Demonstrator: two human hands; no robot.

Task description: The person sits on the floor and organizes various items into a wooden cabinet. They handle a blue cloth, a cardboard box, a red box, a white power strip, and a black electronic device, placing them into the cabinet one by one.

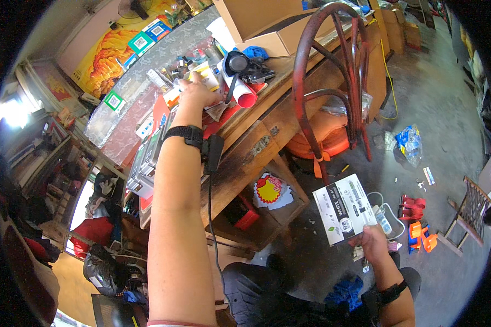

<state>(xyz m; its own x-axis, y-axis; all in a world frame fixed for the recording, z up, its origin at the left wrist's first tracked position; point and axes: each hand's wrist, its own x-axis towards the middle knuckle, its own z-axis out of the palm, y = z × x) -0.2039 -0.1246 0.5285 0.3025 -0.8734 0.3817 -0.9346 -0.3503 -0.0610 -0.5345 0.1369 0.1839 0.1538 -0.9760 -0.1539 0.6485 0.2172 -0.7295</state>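
My right hand (374, 244) grips the lower corner of a white-and-black printed cardboard box (329, 206) above the floor, its printed face turned up. My left hand (197, 93) reaches onto the cluttered wooden desk (239, 137). Its fingers are among small boxes and papers near a yellow-and-white box (208, 77). What they touch is partly hidden, so I cannot tell whether they hold anything. Just right of that hand lies a rolled sheet with a red inside (244, 96). A silver hard case (141, 182) rests on the desk, left of my forearm.
A dark red metal-framed chair (300, 77) with an orange seat stands against the desk. Open cardboard boxes (266, 43) sit at the desk's far end. On the floor are a white power strip (382, 220), orange plastic parts (427, 241), a plastic bag (411, 143) and a small stool (468, 208).
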